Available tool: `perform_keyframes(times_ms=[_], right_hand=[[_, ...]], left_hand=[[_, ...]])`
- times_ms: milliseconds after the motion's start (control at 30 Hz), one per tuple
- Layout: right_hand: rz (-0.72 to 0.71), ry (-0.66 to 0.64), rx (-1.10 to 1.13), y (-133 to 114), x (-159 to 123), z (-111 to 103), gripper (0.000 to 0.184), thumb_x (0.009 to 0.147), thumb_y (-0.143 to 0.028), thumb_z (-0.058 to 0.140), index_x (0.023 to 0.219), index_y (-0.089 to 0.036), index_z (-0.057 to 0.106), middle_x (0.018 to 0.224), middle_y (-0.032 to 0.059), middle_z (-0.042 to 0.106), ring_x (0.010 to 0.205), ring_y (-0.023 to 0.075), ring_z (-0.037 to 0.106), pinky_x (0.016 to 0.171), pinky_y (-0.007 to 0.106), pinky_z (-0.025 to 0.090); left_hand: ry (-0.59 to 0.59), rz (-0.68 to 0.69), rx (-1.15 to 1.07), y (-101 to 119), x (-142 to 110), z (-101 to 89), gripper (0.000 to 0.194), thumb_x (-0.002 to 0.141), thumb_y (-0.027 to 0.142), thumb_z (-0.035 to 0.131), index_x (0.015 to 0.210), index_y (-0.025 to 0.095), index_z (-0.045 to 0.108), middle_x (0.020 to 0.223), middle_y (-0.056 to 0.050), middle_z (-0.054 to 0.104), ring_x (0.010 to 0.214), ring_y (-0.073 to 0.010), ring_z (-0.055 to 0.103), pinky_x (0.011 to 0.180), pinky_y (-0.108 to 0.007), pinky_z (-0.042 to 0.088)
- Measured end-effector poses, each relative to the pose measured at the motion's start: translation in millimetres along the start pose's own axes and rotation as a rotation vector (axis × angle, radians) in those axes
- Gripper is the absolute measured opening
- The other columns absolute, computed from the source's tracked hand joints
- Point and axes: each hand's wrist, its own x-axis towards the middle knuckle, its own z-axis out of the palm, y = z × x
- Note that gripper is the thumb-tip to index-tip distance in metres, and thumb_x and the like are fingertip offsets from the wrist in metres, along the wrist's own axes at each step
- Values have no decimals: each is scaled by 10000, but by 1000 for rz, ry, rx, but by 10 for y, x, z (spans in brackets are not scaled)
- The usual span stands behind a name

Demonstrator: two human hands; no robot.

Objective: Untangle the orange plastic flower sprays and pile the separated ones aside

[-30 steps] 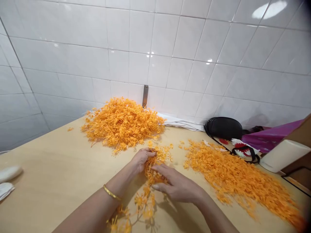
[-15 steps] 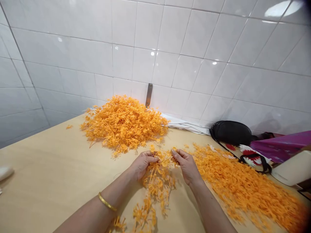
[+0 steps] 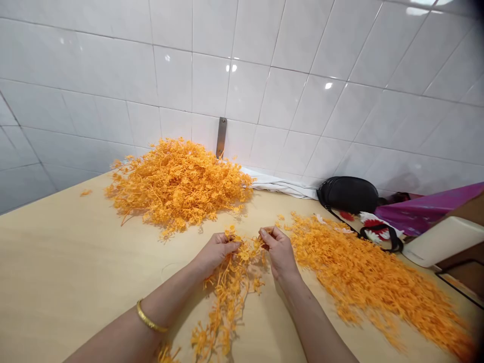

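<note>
My left hand is closed around the thin stems of an orange artificial flower spray, whose branches hang down toward the near side of the table. A gold bangle circles that wrist. Thumb and fingertips of my right hand pinch the right-hand end of the same spray, at a small blossom partly hidden by the fingers. Behind the hands stands a large heap of orange flower sprays. To the right of my right hand spreads a flatter pile of loose orange blossoms.
The pale wooden table meets a white tiled wall with a metal bracket. At the back right are a black bag, a purple plastic sheet, red and white flowers and a cream container. White cloth lies along the wall.
The camera view has shifted, so the scene sits farther left and higher. Both hands keep hold of the spray, and my right fingertips are curled in more.
</note>
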Motion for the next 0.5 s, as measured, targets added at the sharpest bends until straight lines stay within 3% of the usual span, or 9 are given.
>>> perform_keyframes(times_ms=[133, 300, 400, 500], right_hand=[[-31, 234, 56, 37, 99, -107, 186, 570, -317, 628, 603, -167, 523, 519, -50, 490, 506, 80, 444, 514, 216, 361], [-88, 364, 95, 3, 170, -138, 216, 552, -337, 637, 600, -167, 512, 486, -56, 474, 448, 73, 434, 464, 217, 358], [-76, 306, 77, -23, 155, -126, 232, 549, -349, 645, 592, -167, 507, 490, -58, 469, 440, 70, 441, 462, 216, 367], [-32, 154, 94, -41, 111, -121, 244, 536, -345, 669, 587, -166, 511, 510, -58, 477, 443, 65, 446, 474, 215, 387]], left_hand=[[10, 17, 117, -4, -16, 11, 216, 527, 276, 671, 492, 121, 525, 393, 42, 440, 338, -32, 348, 363, -173, 253], [-33, -3, 190, 9, -50, 25, 215, 564, 313, 658, 530, 123, 561, 386, 43, 433, 330, -30, 333, 355, -172, 226], [-48, -19, 166, 37, -61, 3, 222, 566, 334, 661, 599, 121, 606, 409, 45, 437, 340, -26, 330, 354, -168, 230], [32, -25, 122, 49, -42, -39, 235, 549, 338, 668, 595, 114, 614, 416, 47, 433, 339, -21, 319, 347, -166, 235]])
